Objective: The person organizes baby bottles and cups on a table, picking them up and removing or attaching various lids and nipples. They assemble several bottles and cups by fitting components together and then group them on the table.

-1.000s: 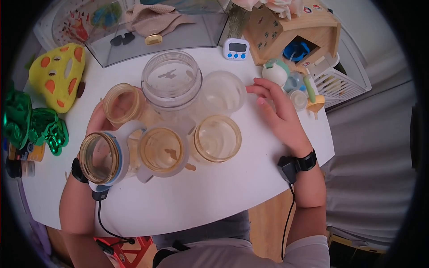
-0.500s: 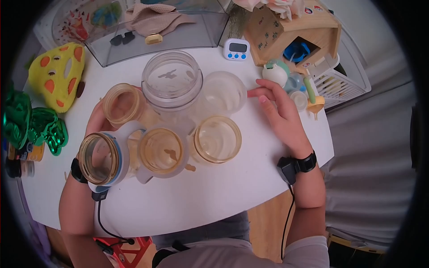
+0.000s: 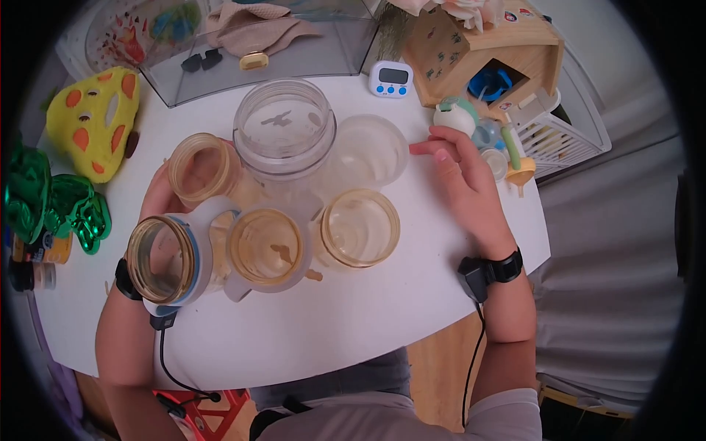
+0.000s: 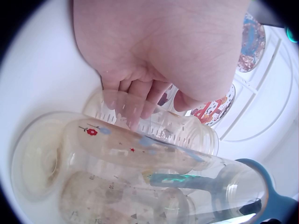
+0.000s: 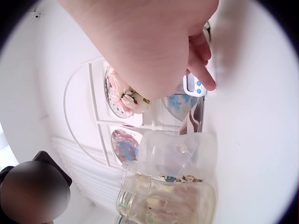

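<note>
Several open-topped clear bottles stand together. A brown-tinted bottle (image 3: 229,184) is at the left rear, with my left hand (image 3: 158,192) against its outer side. In the left wrist view those fingers reach down along a bottle with measuring marks (image 4: 189,128), beside a flower-printed bottle (image 4: 110,144). A blue-banded bottle (image 3: 163,257) partly hides the hand from above. Two more bottles, one with a handled sleeve (image 3: 266,246) and one plain (image 3: 360,228), stand in front. Behind are a large clear jar (image 3: 285,158) and a frosted cup (image 3: 371,151). My right hand (image 3: 471,184) rests beside the cup, fingers loosely bent, holding nothing.
A timer (image 3: 390,79) and a wooden house (image 3: 485,51) are at the back. Small bottle parts (image 3: 456,116) lie beyond the right hand. A clear case (image 3: 257,66) stands at the rear, a yellow plush (image 3: 99,121) and green foil shapes (image 3: 33,198) at left.
My right hand has drawn slightly to the right, a little away from the frosted cup. The left hand and the bottles stay in place, apart from a slight shift of the view.
</note>
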The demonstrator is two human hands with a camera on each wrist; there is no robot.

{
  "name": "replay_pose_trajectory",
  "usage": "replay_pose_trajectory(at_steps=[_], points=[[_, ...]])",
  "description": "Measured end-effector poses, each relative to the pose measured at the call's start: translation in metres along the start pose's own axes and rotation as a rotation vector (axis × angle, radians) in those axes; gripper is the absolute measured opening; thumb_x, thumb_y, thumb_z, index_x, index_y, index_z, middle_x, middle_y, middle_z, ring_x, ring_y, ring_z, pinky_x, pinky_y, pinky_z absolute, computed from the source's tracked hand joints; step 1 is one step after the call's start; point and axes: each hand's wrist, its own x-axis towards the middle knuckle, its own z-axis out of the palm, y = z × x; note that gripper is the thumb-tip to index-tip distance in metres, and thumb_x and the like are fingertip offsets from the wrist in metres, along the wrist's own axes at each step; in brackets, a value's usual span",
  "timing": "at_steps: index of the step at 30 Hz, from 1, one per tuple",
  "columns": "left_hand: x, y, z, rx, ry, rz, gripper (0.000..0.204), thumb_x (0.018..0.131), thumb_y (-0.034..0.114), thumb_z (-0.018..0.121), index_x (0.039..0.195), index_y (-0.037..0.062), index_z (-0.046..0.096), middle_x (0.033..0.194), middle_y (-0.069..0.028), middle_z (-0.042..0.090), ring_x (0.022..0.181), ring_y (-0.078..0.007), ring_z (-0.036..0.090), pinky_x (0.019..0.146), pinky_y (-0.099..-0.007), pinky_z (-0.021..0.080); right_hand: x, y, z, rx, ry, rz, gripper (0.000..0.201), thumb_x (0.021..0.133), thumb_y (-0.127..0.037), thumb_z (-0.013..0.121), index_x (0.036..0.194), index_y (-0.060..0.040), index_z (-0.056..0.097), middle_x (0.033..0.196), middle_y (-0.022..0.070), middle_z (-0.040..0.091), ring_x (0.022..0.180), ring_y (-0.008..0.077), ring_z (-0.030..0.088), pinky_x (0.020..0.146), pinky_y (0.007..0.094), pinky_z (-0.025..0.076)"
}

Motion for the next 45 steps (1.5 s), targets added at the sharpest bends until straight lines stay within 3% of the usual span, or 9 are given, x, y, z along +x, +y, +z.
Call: replay_pose_trajectory(at_steps=[11,18,20,23,26,29,33,35,45], points=[[0.008,-0.013,-0.019,0.119,-0.257,0.307,0.084,0.094,0.012,0.082,0.165,0.0071,0.037,0.163,-0.0121,0.05,0.148,-0.0269,0.052,0.124,-0.0431,0.045,0.002,0.003,0.004,0.064,0.005,-0.038,0.039,0.112,-0.017,0.057,0.144,0.0041,0.052,0.129,0.0126,0.073,0.122,0.0202,0.064,0.111,0.0354,0.046],[-0.002,-0.004,0.0,0.057,-0.016,0.104,0.083,0.095,0.012,0.081,0.165,0.0082,0.038,0.163,-0.012,0.05,0.148,-0.0261,0.053,0.123,-0.0429,0.046,0.001,0.004,0.003,0.071,-0.017,-0.048,0.041,0.111,-0.016,0.058,0.146,0.0046,0.049,0.133,0.0132,0.071,0.124,0.0212,0.063,0.112,0.0361,0.045],[0.0,0.007,0.011,0.219,0.117,-0.026,0.112,0.074,0.071,0.087,0.156,0.0046,0.048,0.157,-0.0113,0.053,0.144,-0.0254,0.054,0.123,-0.044,0.044,0.002,0.005,0.003,0.065,-0.019,-0.047,0.041,0.111,-0.016,0.058,0.146,0.0044,0.049,0.133,0.0131,0.071,0.124,0.021,0.063,0.112,0.0359,0.045],[0.002,-0.002,-0.007,0.092,-0.108,0.111,0.079,0.097,0.011,0.079,0.165,0.0084,0.039,0.163,-0.0127,0.05,0.149,-0.0263,0.052,0.124,-0.0431,0.046,0.002,0.004,0.004,0.063,-0.026,-0.045,0.041,0.111,-0.015,0.058,0.146,0.0041,0.049,0.133,0.0129,0.071,0.125,0.0208,0.063,0.112,0.0358,0.045],[-0.002,-0.012,0.003,0.055,0.03,0.13,0.11,0.075,0.069,0.086,0.156,0.005,0.048,0.156,-0.0112,0.054,0.143,-0.0251,0.055,0.123,-0.0436,0.044,0.001,0.0,0.003,0.046,-0.024,-0.044,0.04,0.111,-0.015,0.058,0.146,0.0042,0.05,0.133,0.0128,0.071,0.124,0.021,0.063,0.112,0.0359,0.045],[-0.001,-0.008,0.006,0.143,0.114,0.055,0.112,0.075,0.07,0.086,0.157,0.0051,0.047,0.157,-0.0112,0.053,0.143,-0.0253,0.054,0.122,-0.0439,0.044,0.001,0.0,0.002,0.039,-0.016,-0.049,0.04,0.111,-0.015,0.058,0.145,0.0041,0.05,0.132,0.0128,0.071,0.124,0.0213,0.063,0.112,0.0361,0.045],[-0.001,0.0,0.004,0.149,0.091,0.007,0.111,0.075,0.068,0.087,0.158,0.0052,0.047,0.157,-0.0113,0.052,0.144,-0.0255,0.054,0.122,-0.0442,0.044,0.002,0.004,0.003,0.074,-0.023,-0.068,0.04,0.111,-0.015,0.058,0.146,0.0034,0.05,0.131,0.0126,0.072,0.124,0.0214,0.063,0.112,0.0364,0.045],[0.0,-0.003,-0.007,0.119,-0.036,0.045,0.078,0.097,0.008,0.077,0.165,0.0092,0.038,0.164,-0.0122,0.048,0.149,-0.0271,0.051,0.125,-0.0437,0.045,0.002,0.002,0.004,0.069,-0.02,-0.064,0.04,0.111,-0.015,0.058,0.146,0.003,0.05,0.131,0.0126,0.072,0.124,0.0213,0.064,0.112,0.0365,0.046],[0.005,-0.011,-0.014,0.019,-0.246,0.277,0.078,0.098,0.014,0.078,0.165,0.0091,0.038,0.165,-0.0131,0.047,0.15,-0.0278,0.05,0.126,-0.0443,0.043,0.001,0.002,0.003,0.044,-0.065,-0.089,0.041,0.109,-0.01,0.058,0.147,0.0021,0.048,0.132,0.0123,0.072,0.124,0.0215,0.064,0.112,0.0371,0.045]])
